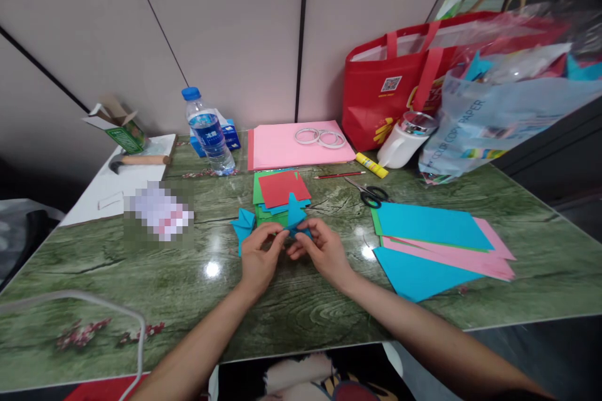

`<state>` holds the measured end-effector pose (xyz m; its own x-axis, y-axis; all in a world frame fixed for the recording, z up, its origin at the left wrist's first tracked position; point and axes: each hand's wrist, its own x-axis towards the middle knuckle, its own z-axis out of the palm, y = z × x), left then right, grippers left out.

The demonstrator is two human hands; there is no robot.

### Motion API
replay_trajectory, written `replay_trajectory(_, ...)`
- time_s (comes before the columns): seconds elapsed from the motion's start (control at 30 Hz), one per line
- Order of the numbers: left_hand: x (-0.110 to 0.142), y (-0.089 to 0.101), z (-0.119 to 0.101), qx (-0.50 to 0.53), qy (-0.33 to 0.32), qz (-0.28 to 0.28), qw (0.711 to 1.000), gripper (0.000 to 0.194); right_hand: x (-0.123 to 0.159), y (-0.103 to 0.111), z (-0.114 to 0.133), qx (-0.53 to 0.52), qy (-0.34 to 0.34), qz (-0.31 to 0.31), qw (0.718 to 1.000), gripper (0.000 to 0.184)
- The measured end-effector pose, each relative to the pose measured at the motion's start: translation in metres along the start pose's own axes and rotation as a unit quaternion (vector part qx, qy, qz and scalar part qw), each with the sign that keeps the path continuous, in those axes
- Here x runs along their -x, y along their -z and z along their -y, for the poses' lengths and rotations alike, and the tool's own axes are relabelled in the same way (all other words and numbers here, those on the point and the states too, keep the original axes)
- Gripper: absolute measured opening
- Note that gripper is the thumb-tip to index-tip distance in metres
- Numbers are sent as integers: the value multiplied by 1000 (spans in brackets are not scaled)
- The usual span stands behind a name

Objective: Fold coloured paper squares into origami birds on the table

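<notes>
Between both hands, above the green table, is a folded blue paper piece (296, 213) with a point standing up. My left hand (261, 254) pinches its left side between thumb and fingers. On the right side, my right hand (324, 249) grips the same piece with its fingertips. The fingers cover its lower part. A second folded blue paper shape (244, 225) lies just left of my left hand. Behind the held piece sits a stack of square papers, with a red sheet (282, 188) on top and green and blue sheets below.
Scissors (374, 194), a glue stick (371, 165) and a pencil (339, 175) lie behind my right hand. Coloured paper sheets (433, 225) spread to the right. A water bottle (210, 135), hammer (141, 160), white mug (404, 141) and red bag (371, 88) stand or lie farther back.
</notes>
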<state>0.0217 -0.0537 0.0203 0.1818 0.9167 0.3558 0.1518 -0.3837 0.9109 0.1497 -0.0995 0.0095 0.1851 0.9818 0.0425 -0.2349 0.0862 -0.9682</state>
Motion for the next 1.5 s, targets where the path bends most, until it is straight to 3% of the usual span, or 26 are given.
replay_trajectory(0.13, -3, -1, 2, 77, 82, 1, 994, 13, -1, 1, 0, -23, 2, -18, 1000, 25)
replay_trajectory(0.3, -7, -2, 5, 138, 146, -5, 980, 21, -2, 5, 1, 46, 27, -30, 998, 21)
replay_trajectory(0.57, -7, -4, 5, 123, 155, 2, 980, 20, -2, 7, -3, 68, 41, -37, 996, 19)
replay_trajectory(0.77, -6, -2, 7, 113, 142, 33, 983, 17, -3, 9, -3, 72, 49, -27, 996, 27)
replay_trajectory(0.83, -6, -1, 5, 98, 122, 35, 987, 15, -2, 10, -1, 108, 66, -30, 991, 27)
replay_trajectory(0.97, -5, 3, -1, 19, 3, 30, 999, 7, -2, 12, 4, 125, 113, -39, 985, 28)
replay_trajectory(1.17, -3, 8, -4, -88, -142, 40, 985, 8, -3, 19, 11, 168, 215, -25, 962, 15)
replay_trajectory(1.5, -2, 7, 1, -83, -152, 33, 984, 7, -2, 19, 11, 155, 224, -41, 961, 20)
